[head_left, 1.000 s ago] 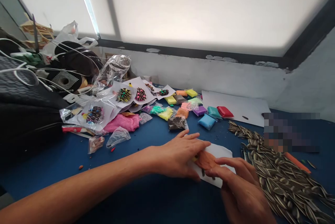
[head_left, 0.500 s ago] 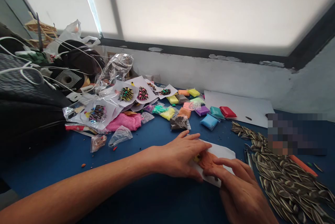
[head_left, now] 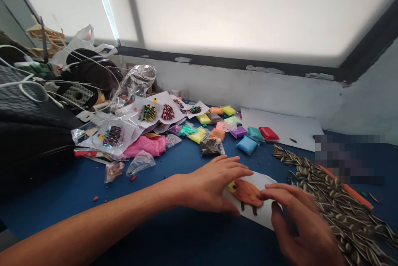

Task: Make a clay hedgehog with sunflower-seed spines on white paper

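Observation:
A flat orange clay animal (head_left: 248,193) with a yellow head (head_left: 231,187) and two dark legs lies on a piece of white paper (head_left: 264,219). My left hand (head_left: 211,185) spreads over the paper's left side, fingers apart, partly covering the head end. From the right, my right hand (head_left: 300,216) reaches in with its index fingertip at the orange body's right edge. Its thumb is apart from that finger, and nothing shows between them. Just beyond the right hand lies a heap of striped sunflower seeds (head_left: 345,208).
Wrapped clay packs, including a blue one (head_left: 247,145) and a red one (head_left: 269,134), lie behind my hands. Seed-covered clay pieces on paper (head_left: 148,112) sit back left, near a pink cloth (head_left: 146,146). White paper (head_left: 282,127) lies along the wall.
My right hand has drawn back to the right, uncovering more of the orange body and its legs. My left hand stays nearly in place.

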`<state>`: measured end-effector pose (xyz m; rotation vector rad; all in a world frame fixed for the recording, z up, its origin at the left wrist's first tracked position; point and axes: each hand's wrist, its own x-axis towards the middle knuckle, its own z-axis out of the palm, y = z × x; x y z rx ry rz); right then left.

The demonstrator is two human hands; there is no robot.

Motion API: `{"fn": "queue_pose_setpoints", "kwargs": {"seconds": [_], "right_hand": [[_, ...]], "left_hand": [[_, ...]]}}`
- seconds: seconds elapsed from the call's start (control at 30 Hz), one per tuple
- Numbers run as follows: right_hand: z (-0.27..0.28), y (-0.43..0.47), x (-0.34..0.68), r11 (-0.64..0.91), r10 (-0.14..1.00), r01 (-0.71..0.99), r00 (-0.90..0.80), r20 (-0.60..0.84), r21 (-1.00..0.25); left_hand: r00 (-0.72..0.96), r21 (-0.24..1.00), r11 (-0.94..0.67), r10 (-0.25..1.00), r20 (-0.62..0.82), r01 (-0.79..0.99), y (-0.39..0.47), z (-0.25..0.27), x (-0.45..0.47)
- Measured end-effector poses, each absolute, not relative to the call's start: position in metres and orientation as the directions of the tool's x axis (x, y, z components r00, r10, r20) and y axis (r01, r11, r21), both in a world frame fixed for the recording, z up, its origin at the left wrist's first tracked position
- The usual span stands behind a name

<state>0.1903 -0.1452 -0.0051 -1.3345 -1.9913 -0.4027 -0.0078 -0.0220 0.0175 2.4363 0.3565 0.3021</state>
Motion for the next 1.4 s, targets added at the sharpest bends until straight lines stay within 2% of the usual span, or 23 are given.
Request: {"fn": "queue_pose_setpoints", "kwargs": {"seconds": [0.13, 0.2, 0.23, 0.4, 0.5, 0.6, 0.73, 0.83, 0.97, 1.1, 1.4], "right_hand": [[0.007, -0.146, 0.203, 0.252, 0.720, 0.951, -0.060, 0.691, -0.180], [0.010, -0.145, 0.209, 0.205, 0.722, 0.964, -0.034, 0.692, -0.166], [0.011, -0.145, 0.212, 0.196, 0.720, 0.969, -0.038, 0.693, -0.152], [0.007, -0.140, 0.226, 0.175, 0.735, 0.983, -0.092, 0.672, -0.056], [0.000, -0.135, 0.236, 0.128, 0.759, 0.991, -0.129, 0.638, 0.047], [-0.008, -0.132, 0.244, 0.080, 0.800, 0.991, -0.130, 0.585, 0.110], [-0.017, -0.130, 0.255, 0.011, 0.833, 0.989, -0.090, 0.546, 0.145], [-0.019, -0.131, 0.261, -0.007, 0.857, 0.990, -0.067, 0.510, 0.142], [-0.016, -0.133, 0.263, -0.033, 0.866, 0.992, -0.031, 0.499, 0.119], [-0.011, -0.123, 0.264, -0.108, 0.869, 0.993, 0.070, 0.490, 0.048], [-0.016, -0.078, 0.276, -0.217, 0.906, 0.976, 0.207, 0.368, -0.015]], "left_hand": [[0.862, 0.685, -0.701, 0.457, 0.219, 0.198, -0.013, 0.018, -0.007], [0.792, 0.659, -0.694, 0.561, 0.241, 0.291, -0.006, 0.015, -0.001], [0.782, 0.630, -0.708, 0.573, 0.246, 0.321, -0.002, 0.013, 0.004], [0.832, 0.534, -0.773, 0.514, 0.208, 0.344, 0.016, 0.006, 0.032], [0.855, 0.535, -0.775, 0.489, 0.173, 0.336, 0.026, 0.004, 0.043], [0.906, 0.550, -0.791, 0.400, 0.137, 0.266, 0.032, 0.007, 0.047], [0.957, 0.572, -0.781, 0.291, -0.018, 0.248, 0.035, 0.017, 0.049], [0.953, 0.583, -0.763, 0.296, -0.071, 0.280, 0.035, 0.019, 0.050], [0.948, 0.590, -0.753, 0.312, -0.069, 0.291, 0.034, 0.017, 0.051], [0.941, 0.555, -0.769, 0.329, -0.082, 0.317, 0.030, 0.019, 0.051], [0.951, 0.525, -0.803, 0.306, -0.042, 0.282, 0.029, 0.014, 0.050]]}}
